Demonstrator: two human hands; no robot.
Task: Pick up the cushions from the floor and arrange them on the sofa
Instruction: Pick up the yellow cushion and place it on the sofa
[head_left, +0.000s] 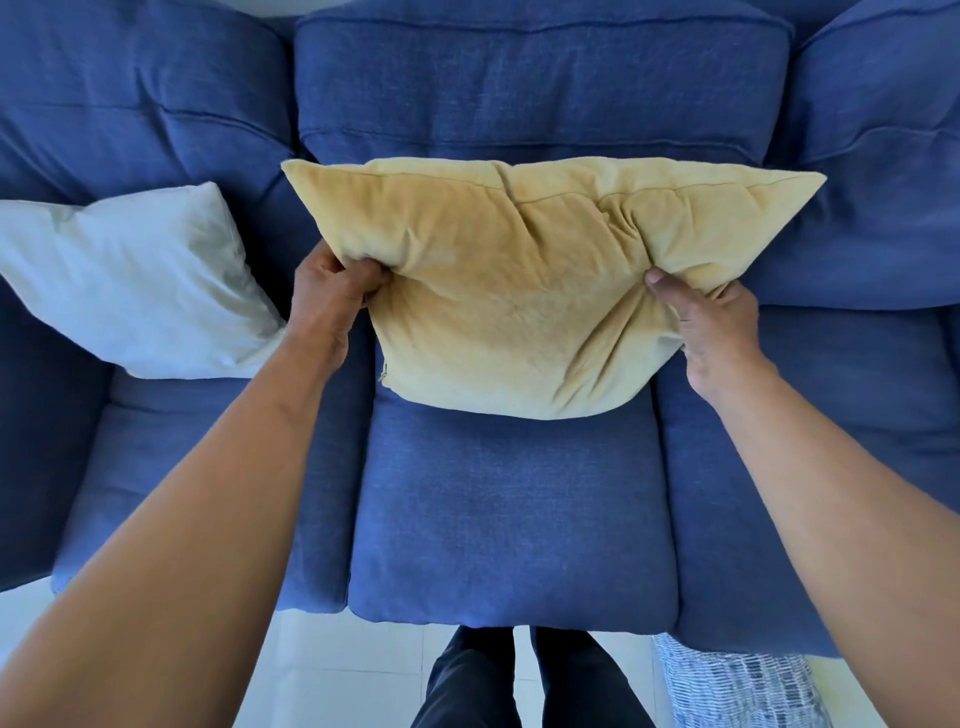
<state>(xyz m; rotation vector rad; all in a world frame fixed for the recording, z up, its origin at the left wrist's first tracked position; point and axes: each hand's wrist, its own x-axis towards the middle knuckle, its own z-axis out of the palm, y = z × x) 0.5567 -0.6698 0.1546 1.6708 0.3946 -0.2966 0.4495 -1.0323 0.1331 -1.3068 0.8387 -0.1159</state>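
Observation:
A yellow cushion is held over the middle seat of the blue sofa, its top edge near the middle back pillow. My left hand grips its left side and my right hand grips its right side, bunching the fabric. A white cushion leans on the sofa's left seat, against the back, just left of my left hand.
A cushion with a blue-and-white pattern lies on the white tiled floor at the lower right, against the sofa's front edge. My legs in dark trousers stand close to the middle seat.

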